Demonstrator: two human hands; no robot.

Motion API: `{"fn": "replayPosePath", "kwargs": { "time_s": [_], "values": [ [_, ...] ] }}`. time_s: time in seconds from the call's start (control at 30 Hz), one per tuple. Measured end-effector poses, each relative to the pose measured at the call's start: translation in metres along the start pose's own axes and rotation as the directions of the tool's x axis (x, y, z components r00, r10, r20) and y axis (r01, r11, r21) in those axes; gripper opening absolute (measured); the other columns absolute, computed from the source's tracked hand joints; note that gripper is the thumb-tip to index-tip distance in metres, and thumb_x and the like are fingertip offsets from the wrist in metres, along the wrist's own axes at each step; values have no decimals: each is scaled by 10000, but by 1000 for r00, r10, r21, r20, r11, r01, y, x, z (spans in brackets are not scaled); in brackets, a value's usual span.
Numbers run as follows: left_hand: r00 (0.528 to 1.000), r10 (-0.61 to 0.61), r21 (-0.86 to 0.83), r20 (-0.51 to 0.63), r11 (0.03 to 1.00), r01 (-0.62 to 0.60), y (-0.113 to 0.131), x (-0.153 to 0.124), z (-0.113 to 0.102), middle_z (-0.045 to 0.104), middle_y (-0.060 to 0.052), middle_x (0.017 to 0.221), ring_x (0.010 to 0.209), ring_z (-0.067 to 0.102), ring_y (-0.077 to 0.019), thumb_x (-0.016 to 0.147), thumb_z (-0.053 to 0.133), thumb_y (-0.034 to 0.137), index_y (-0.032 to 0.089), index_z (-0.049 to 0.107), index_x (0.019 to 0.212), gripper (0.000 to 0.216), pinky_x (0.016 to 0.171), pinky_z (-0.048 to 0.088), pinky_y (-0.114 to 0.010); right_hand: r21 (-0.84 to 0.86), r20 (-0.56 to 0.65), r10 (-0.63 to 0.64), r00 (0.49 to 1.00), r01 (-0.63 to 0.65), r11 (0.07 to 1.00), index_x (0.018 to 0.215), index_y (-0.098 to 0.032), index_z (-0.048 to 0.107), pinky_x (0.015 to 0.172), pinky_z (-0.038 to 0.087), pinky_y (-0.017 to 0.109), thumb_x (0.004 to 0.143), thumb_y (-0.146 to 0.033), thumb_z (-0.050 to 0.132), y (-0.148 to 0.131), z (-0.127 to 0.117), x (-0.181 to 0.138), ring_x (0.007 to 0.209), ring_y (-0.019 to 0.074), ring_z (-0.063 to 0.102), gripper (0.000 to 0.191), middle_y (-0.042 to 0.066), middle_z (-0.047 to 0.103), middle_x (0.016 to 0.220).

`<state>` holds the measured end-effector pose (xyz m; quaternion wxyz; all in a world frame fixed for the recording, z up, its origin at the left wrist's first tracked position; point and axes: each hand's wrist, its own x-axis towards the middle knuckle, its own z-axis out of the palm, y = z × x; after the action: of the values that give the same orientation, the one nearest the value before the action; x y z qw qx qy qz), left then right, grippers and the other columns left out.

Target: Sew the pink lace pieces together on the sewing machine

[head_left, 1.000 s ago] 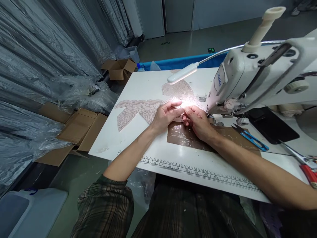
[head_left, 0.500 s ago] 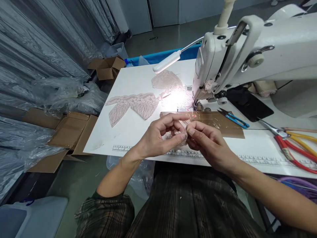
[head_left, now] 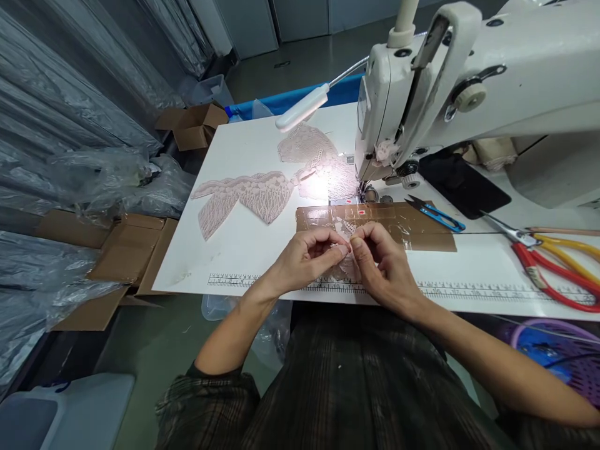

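Two hands here: left hand [head_left: 312, 261] and right hand [head_left: 385, 265] both pinching one small lace piece [head_left: 345, 269] over the counter [head_left: 187, 262], partly blocking it and one brown sheet [head_left: 429, 240]. Past that, one pair of blue snips [head_left: 435, 214], more lace [head_left: 267, 194] (overlapping, can't count), one sewing machine [head_left: 422, 94], one lamp [head_left: 302, 107].

Single head view, looks forward and steeply down past the plaid shirt front [head_left: 337, 375]. Left hand [head_left: 304, 265] and right hand [head_left: 387, 265] sit close, mid-frame; desk [head_left: 234, 250] spans the middle, sewing machine [head_left: 529, 69] near at right, doors [head_left: 300, 19] far at top.
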<state>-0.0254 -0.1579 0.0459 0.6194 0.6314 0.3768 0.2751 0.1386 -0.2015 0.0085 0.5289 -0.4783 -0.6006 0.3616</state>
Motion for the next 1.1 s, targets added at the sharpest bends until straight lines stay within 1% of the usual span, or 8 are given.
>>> {"fn": "replayPosePath", "kwargs": {
  "time_s": [0.07, 0.13, 0.23, 0.37, 0.53, 0.77, 0.93, 1.1],
  "values": [
    [1000, -8, 32, 25, 999, 7, -3, 1, -3, 486, 44, 645, 553, 427, -63, 888, 681, 353, 131, 631, 822, 236, 507, 333, -198, 148, 67, 187, 980, -195, 970, 885, -231, 476, 498, 334, 258, 1022, -395, 477, 1, 1, -2, 576, 115, 382, 213, -41, 423, 706],
    [998, -10, 43, 67, 999, 7, -5, 2, -6, 491, 37, 672, 576, 436, -66, 905, 672, 384, 129, 630, 840, 266, 525, 341, -199, 178, 110, 216, 970, -233, 956, 884, -233, 470, 525, 363, 264, 1025, -406, 473, 4, 1, -2, 595, 122, 385, 223, -40, 415, 709],
    [993, -20, 19, 120, 1000, 17, -8, 3, -12, 508, 21, 737, 623, 457, -69, 908, 680, 442, 127, 622, 846, 326, 561, 364, -196, -3, 47, -18, 999, 18, 1000, 894, -235, 463, 689, 448, 308, 1014, -273, 473, 7, -1, 0, 776, 163, 474, 127, 8, 468, 824],
    [961, -133, -69, 241, 986, 154, -14, 9, -17, 446, 50, 638, 543, 397, -61, 896, 678, 542, 143, 566, 813, 423, 509, 319, -190, -117, 33, -361, 932, 363, 925, 923, -238, 458, 794, 465, 332, 969, -99, 442, 9, 0, 8, 896, 178, 521, 147, 38, 509, 914],
    [935, -183, -89, 304, 972, 219, -17, 17, -23, 448, 44, 666, 540, 357, -51, 841, 722, 598, 142, 577, 810, 479, 476, 296, -172, 41, 78, -375, 924, 373, 927, 954, -245, 440, 669, 453, 287, 971, -77, 438, 12, 5, 15, 718, 133, 539, 168, 2, 527, 841],
    [929, -188, 93, 319, 982, 167, 1, 18, -38, 490, 17, 748, 636, 457, -76, 916, 652, 547, 149, 579, 818, 416, 552, 410, -179, -219, 289, -483, 826, 548, 807, 913, -244, 422, 571, 336, 296, 785, 7, 448, 13, -7, 23, 679, 153, 469, 282, -3, 489, 784],
    [961, -100, 154, 257, 986, 62, 4, 22, -40, 466, 39, 677, 570, 454, -66, 939, 635, 528, 152, 566, 810, 403, 512, 386, -176, 29, 237, -212, 948, 212, 977, 895, -233, 476, 646, 407, 291, 939, -124, 483, 11, -13, 31, 728, 142, 469, 119, 0, 487, 834],
    [987, -3, 80, 162, 997, -10, -4, 27, -33, 545, 37, 688, 556, 515, -75, 882, 707, 551, 153, 603, 1041, 441, 501, 410, -181, 149, 122, 76, 990, -94, 984, 833, -226, 502, 651, 383, 306, 965, -299, 542, 20, -7, 33, 739, 153, 437, 157, 3, 463, 831]
  ]
}}
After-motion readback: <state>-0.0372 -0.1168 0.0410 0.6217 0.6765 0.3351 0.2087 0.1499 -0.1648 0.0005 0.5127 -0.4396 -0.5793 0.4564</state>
